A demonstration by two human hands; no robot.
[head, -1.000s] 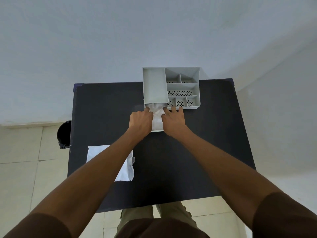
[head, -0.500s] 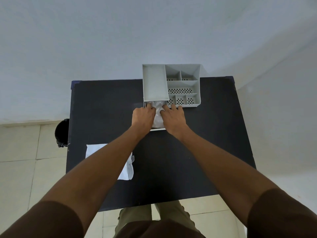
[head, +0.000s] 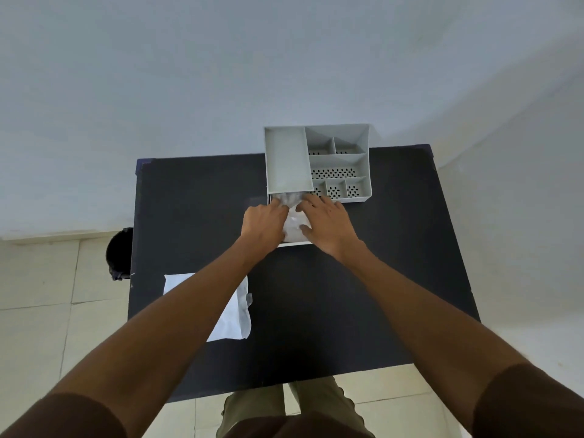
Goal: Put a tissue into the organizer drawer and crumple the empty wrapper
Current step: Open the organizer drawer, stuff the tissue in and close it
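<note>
Both hands press the tissue down into the pulled-out drawer of the organizer, so it fits. The left hand and right hand lie flat, grip released. The wrapper waits near-left on the counter.

One table, one grey organizer with one pulled-out drawer, one tissue, one white wrapper, two hands, left and right, and one dark bin at the frame's left.
</note>
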